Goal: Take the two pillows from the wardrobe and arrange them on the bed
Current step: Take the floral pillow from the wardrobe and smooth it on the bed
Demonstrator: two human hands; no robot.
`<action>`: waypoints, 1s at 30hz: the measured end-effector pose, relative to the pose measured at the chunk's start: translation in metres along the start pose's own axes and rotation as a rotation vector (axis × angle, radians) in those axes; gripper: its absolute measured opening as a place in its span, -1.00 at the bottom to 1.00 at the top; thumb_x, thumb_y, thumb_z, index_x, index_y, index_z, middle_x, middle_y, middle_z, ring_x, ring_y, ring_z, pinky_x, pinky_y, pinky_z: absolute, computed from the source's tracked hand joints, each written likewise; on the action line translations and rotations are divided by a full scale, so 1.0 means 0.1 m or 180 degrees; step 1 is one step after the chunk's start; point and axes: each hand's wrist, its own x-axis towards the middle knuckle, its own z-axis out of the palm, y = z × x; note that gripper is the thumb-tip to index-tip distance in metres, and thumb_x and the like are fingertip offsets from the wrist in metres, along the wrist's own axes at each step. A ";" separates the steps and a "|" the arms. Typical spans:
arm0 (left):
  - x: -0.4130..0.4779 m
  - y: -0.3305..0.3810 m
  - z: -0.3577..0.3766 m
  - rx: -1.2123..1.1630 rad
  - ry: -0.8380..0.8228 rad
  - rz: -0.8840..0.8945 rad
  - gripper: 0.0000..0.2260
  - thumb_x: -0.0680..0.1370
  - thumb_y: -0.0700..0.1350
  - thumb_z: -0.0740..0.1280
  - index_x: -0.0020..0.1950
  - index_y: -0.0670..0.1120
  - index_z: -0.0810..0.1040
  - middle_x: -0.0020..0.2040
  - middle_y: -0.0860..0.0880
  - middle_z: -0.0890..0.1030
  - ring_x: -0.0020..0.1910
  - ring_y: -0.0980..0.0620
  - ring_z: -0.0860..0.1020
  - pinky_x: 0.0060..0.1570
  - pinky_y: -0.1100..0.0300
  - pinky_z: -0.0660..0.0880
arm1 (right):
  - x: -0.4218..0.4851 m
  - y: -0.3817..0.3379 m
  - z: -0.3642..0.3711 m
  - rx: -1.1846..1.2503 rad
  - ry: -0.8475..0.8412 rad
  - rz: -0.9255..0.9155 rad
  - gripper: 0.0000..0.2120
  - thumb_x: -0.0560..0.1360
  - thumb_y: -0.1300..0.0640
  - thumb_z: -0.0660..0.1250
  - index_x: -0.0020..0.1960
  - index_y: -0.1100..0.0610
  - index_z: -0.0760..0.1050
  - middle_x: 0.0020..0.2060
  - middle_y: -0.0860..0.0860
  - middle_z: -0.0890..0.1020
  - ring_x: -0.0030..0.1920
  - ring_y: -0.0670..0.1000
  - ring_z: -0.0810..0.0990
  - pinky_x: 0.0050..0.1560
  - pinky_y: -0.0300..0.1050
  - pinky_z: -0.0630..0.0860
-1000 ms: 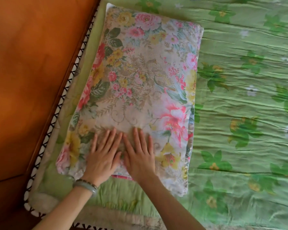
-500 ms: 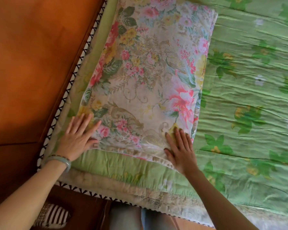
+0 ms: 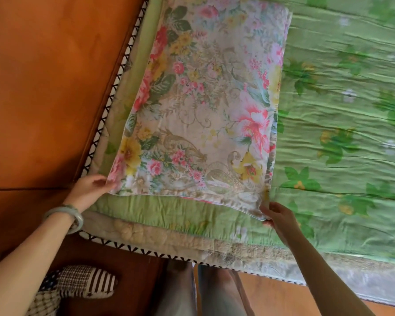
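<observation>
Flowered pillow (image 3: 205, 106) flat on green quilt (image 3: 340, 137), left hand (image 3: 90, 190) pinching its lower left corner, right hand (image 3: 277, 216) pinching its lower right corner

The floral pillow (image 3: 205, 106) lies flat on the green flowered bed (image 3: 351, 133), long side along the bed's left edge, its pink-and-yellow blossom cover smooth, its near corners slightly lifted.
</observation>
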 end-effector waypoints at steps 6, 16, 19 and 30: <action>-0.04 -0.03 -0.20 0.0490 -0.0056 0.0402 -0.83 0.49 -0.09 0.45 -0.27 -0.12 0.63 -0.34 -0.10 0.60 -0.27 -0.05 0.52 -0.29 0.15 0.30 | -0.02 0.01 -0.15 -0.0050 0.0127 0.0310 -0.74 0.43 0.30 0.44 0.07 0.40 0.54 -0.30 0.17 0.61 -0.36 0.08 0.57 -0.48 -0.25 0.55; -0.04 0.03 0.03 0.2194 0.0368 0.0692 -0.65 0.56 0.02 0.35 0.20 -0.20 0.47 0.05 -0.18 0.59 -0.01 -0.18 0.57 -0.13 -0.01 0.48 | -0.05 0.00 0.04 -0.1286 0.0544 -0.0009 -0.81 0.46 0.21 0.44 -0.03 0.32 0.56 -0.39 0.16 0.61 -0.52 0.03 0.55 -0.44 -0.09 0.58; -0.19 0.08 0.02 0.3179 0.0476 0.1010 -0.69 0.59 -0.09 0.26 0.31 -0.17 0.40 0.15 -0.17 0.55 0.07 -0.16 0.54 -0.04 -0.04 0.52 | -0.18 -0.09 0.03 -0.1563 0.0593 -0.0020 -0.75 0.50 0.05 0.39 0.05 0.22 0.52 -0.27 0.18 0.66 -0.33 0.15 0.63 -0.22 0.10 0.63; -0.80 1.36 -0.30 0.3812 0.0814 0.0959 -0.60 0.59 0.03 0.20 0.40 -0.08 0.33 0.19 -0.06 0.58 0.17 -0.10 0.52 0.07 0.02 0.38 | -0.85 -1.53 -0.22 -0.2662 0.0349 -0.0499 -0.54 0.45 0.05 0.34 0.32 0.15 0.42 0.20 0.21 0.56 0.20 0.20 0.53 0.15 0.00 0.45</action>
